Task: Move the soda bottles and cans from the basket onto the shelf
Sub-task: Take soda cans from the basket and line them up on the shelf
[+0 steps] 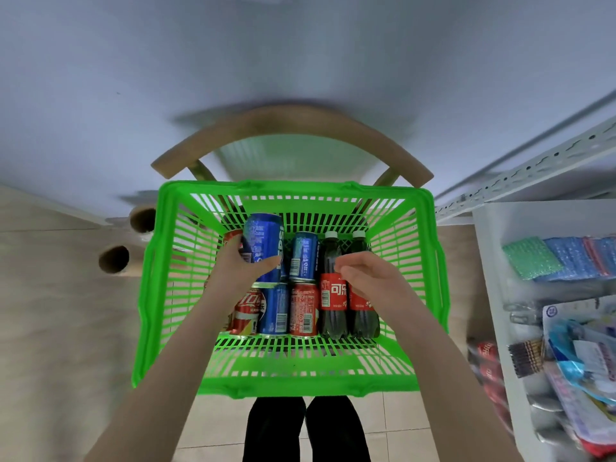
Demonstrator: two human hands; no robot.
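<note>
In the frame's centre, the green basket held two dark, red-labelled cola bottles lying side by side at right, red and blue cans lying left of them, and one blue Pepsi can raised in my left hand.

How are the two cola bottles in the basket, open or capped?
Capped. The left bottle and the right bottle each carry a white cap on the neck; both look full of dark drink.
</note>
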